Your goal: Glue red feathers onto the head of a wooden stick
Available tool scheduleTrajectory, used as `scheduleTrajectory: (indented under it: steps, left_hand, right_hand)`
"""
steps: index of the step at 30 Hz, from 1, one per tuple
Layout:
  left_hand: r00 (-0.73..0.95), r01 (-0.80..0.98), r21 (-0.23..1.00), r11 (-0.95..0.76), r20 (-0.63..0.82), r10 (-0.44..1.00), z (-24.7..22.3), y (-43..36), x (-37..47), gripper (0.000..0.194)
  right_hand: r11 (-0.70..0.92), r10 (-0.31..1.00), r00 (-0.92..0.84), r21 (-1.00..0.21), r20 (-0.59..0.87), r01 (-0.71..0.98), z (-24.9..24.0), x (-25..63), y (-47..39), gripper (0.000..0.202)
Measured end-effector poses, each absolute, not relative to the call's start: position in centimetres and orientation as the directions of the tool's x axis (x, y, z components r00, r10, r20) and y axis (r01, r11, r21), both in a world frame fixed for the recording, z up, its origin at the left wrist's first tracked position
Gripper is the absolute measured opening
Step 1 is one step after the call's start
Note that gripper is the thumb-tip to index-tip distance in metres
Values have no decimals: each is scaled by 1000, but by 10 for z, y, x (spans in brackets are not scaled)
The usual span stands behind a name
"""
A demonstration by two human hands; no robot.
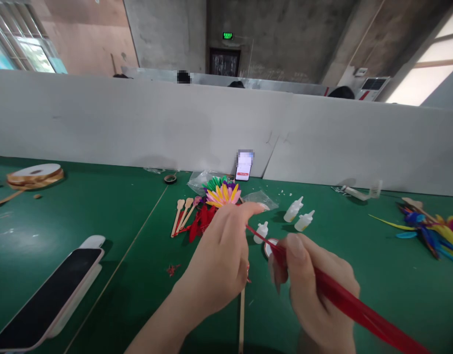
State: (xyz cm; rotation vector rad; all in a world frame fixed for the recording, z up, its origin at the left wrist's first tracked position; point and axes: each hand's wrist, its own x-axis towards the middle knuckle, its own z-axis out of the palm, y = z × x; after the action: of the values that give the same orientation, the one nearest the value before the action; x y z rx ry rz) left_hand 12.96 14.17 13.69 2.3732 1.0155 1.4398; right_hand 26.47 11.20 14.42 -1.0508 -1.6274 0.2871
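Observation:
My right hand (pixel 318 290) pinches a red ribbon (pixel 359 305), whose tail runs off to the lower right. A thin, twisted stretch of it reaches up to my left hand (pixel 226 255). The fingers of my left hand are curled round a slim wooden stick (pixel 241 314), which shows below the palm; the index finger points right. Just above that hand fans a bunch of pink, yellow, green and purple petals (pixel 223 194). My hand hides whether the petals join the stick. A small white bottle (pixel 261 232) and a round white-and-red item (pixel 271 248) lie behind the ribbon.
Wooden spoon-shaped sticks (pixel 180 216) and red strips (pixel 202 223) lie left of the petals. Two more bottles (pixel 298 214) stand tilted at right. A phone (pixel 244 164) leans on the white partition (pixel 101 123). At left are a black-topped device (pixel 49 300) and a ribbon roll (pixel 35 176); colourful feathers (pixel 429 228) lie far right.

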Motion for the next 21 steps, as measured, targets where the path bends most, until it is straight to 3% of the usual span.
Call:
scheduleTrajectory:
  steps: [7, 21]
  left_hand:
    - [283, 361, 605, -709, 654, 702, 143, 141, 129, 31]
    - [349, 441, 503, -743, 666, 659, 142, 141, 127, 39]
  right_hand:
    - [530, 740, 121, -685, 661, 501, 144, 262, 110, 44]
    - [550, 757, 77, -697, 649, 461, 144, 263, 112, 44]
